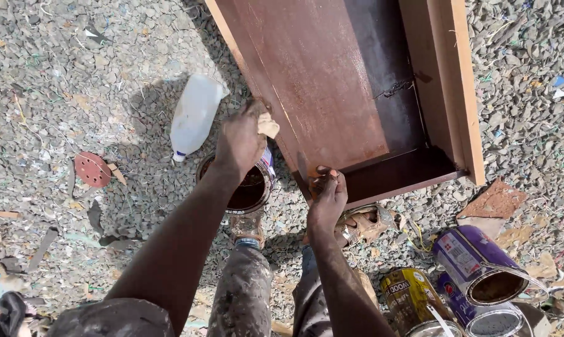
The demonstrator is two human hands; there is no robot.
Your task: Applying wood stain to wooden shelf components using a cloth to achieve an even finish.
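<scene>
Left hand (239, 140) closed, fingers clamped on a stained rag (266, 123), hovering above an open tin of brown stain (247, 184) and touching the left edge of the wooden panel (322, 93). Right hand (325, 200) gripping the panel's near corner, fingers curled over it. Panel on gravel (76, 75), long axis running away and up-left; left hand nearer the unstained face. White plastic bottle (194, 115) lying just beyond; empty tins (481, 265) to the right.
</scene>
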